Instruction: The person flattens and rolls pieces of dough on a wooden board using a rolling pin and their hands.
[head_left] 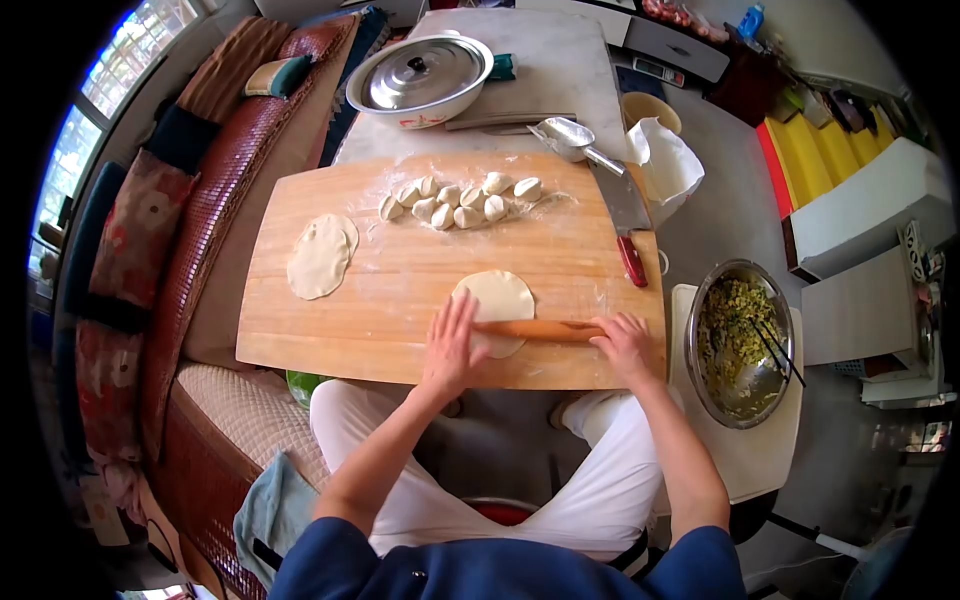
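A wooden rolling pin (540, 330) lies across a round, flat sheet of dough (502, 292) near the front of the wooden board (400, 300). My left hand (452, 345) is at the pin's left end, fingers reaching over the dough's left edge and thumb on the near side. The pin's right end is under my right hand (628, 348), its fingers bent over it. Flattened dough rounds (320, 262), overlapping, rest on the board's left side. Several small floured dough pieces (467, 217) sit in a cluster toward the back.
A red-handled cleaver (632, 258) and a metal scoop (570, 140) lie at the board's right. A lidded basin (418, 80) stands behind. At right, a steel bowl (740, 340) holds chopped filling and chopsticks. A white bag (665, 165) stands beside the table.
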